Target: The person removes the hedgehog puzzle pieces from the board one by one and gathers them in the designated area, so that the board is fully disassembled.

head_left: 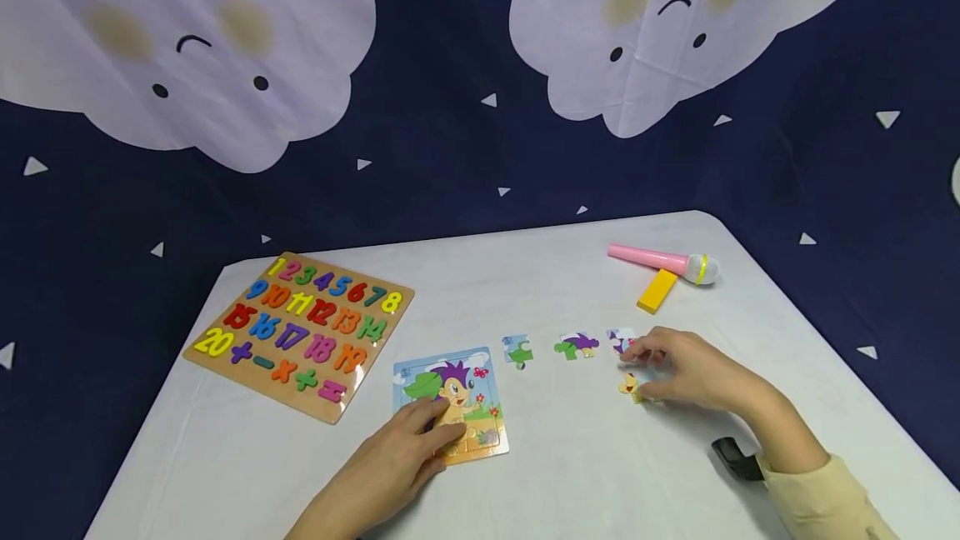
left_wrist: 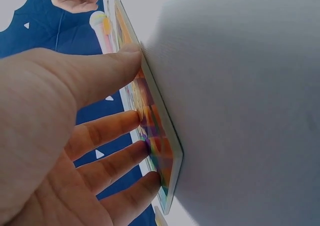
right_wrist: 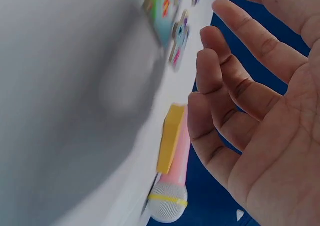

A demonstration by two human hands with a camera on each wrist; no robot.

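Note:
A square hedgehog jigsaw puzzle lies on the white table, a hedgehog with purple hair printed on it. My left hand rests on its lower left part. In the left wrist view, the thumb touches the puzzle's edge and the other fingers lie on its face. My right hand hovers over the loose pieces with fingers lightly bent. A yellow puzzle piece lies by its thumb, and a purple-and-white piece is partly hidden under its fingertips. Nothing shows between the fingers in the right wrist view.
A leafy green piece and a green-and-purple piece lie right of the puzzle. A wooden number board sits at the left. At the back right are a pink toy microphone and a yellow block.

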